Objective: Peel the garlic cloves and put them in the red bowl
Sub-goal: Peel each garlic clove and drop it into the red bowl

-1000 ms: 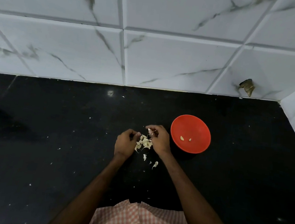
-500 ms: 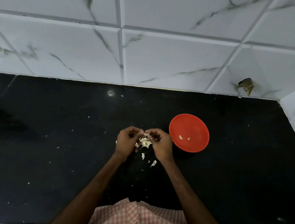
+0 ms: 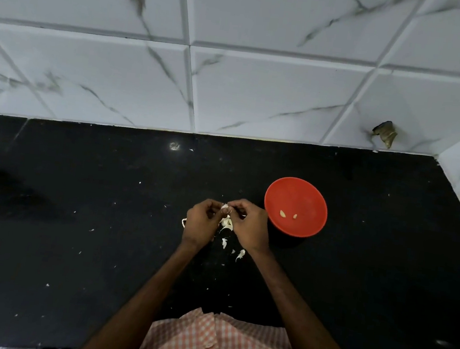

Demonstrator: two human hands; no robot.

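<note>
The left hand (image 3: pixel 201 224) and right hand (image 3: pixel 250 228) have drawn together mid-bench, both pinching one garlic clove (image 3: pixel 224 208) (peeling underway). Two peeled cloves (image 3: pixel 283 214) lie in the red bowl (image 3: pixel 298 193), just beside the right hand.

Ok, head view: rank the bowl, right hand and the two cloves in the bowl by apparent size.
1. Bowl, largest.
2. Right hand, somewhat smaller; possibly nearer the camera.
3. Left clove, slightly bigger than the right clove, though both are tiny, so unsure.
</note>
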